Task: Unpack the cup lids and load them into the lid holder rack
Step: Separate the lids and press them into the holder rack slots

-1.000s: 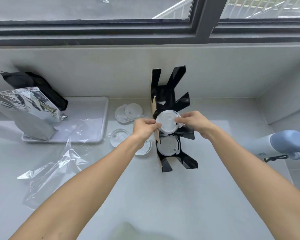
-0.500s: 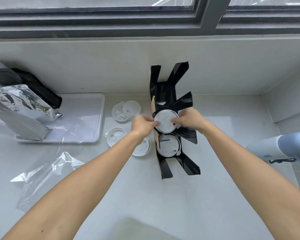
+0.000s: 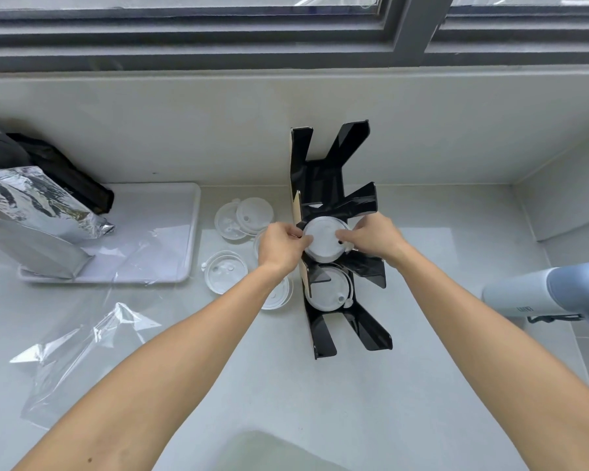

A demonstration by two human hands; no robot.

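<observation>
A black lid rack [image 3: 334,185] stands on the counter; one white lid stack [image 3: 324,239] sits in its middle slot, another [image 3: 327,291] below; loose clear lids [image 3: 225,271] lie left.

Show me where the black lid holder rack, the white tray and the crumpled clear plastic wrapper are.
black lid holder rack [image 3: 371,202], head view, on an upper right prong.
white tray [image 3: 170,205], head view, on its bare right side.
crumpled clear plastic wrapper [image 3: 82,348], head view, on its middle.
</observation>
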